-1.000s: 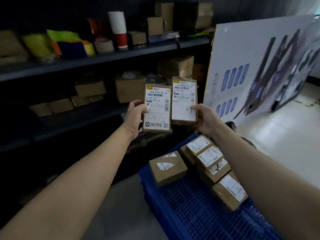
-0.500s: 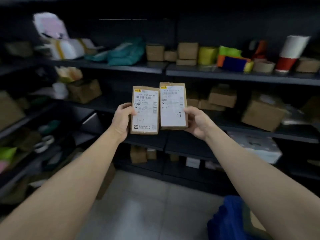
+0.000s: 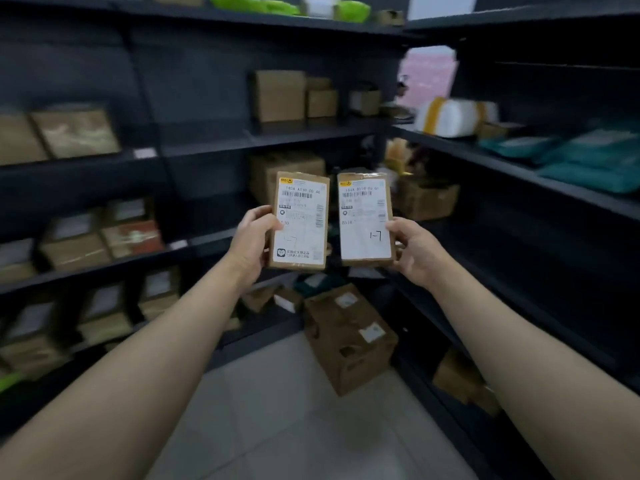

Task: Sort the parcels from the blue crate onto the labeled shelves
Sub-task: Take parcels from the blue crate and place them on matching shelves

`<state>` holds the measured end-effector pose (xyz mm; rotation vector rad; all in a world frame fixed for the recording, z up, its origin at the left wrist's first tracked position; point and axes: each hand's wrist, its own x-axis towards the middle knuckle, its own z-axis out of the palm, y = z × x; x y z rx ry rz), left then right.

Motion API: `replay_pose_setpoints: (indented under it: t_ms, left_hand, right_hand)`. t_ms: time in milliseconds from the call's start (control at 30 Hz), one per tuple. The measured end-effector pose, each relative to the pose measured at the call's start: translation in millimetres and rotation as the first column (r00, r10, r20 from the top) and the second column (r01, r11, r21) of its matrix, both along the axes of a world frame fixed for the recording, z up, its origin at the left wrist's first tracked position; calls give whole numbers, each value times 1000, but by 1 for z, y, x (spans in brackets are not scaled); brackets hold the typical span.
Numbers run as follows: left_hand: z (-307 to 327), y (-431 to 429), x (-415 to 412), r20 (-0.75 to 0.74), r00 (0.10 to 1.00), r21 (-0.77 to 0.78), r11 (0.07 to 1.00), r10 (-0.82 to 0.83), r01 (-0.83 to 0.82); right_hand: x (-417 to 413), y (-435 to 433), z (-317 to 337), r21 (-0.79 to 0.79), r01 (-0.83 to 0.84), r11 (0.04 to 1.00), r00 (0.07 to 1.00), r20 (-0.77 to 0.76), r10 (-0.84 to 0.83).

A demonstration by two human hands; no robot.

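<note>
I hold two flat brown parcels upright at chest height, white labels toward me. My left hand (image 3: 252, 241) grips the left parcel (image 3: 300, 220) by its left edge. My right hand (image 3: 417, 252) grips the right parcel (image 3: 366, 218) by its lower right edge; "1-7" is handwritten on its label. A small gap separates the two parcels. Behind them stand dark shelves (image 3: 207, 147) meeting in a corner. The blue crate is out of view.
A large cardboard box (image 3: 349, 337) sits tilted on the pale tiled floor (image 3: 294, 427) in the corner. Brown boxes fill the left shelves (image 3: 76, 133). Teal bags (image 3: 595, 161) and a white bundle (image 3: 450, 116) lie on the right shelf.
The view has swung left from the crate to a corner of the shelving. Both hands still hold their parcels, now slightly further apart. The blue crate has left the view.
</note>
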<state>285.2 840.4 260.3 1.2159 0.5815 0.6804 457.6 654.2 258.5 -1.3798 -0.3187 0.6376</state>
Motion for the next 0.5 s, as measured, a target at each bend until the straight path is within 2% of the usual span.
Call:
replay_pose_setpoints:
  t_ms: [200,333,500]
  left_hand:
    - [2,100,-60,26,970,17,970,243,-244]
    - [11,149,-79,43,909,14,909,416,-416]
    - [24,199,-93,51,833,42,833,550,-552]
  right_hand:
    - [-13,158,2,10,-287,958,958,5,287]
    - [-18,243,15,39,-427,903,904,8,427]
    - [-21,335,35,46,-548,835,836,50,546]
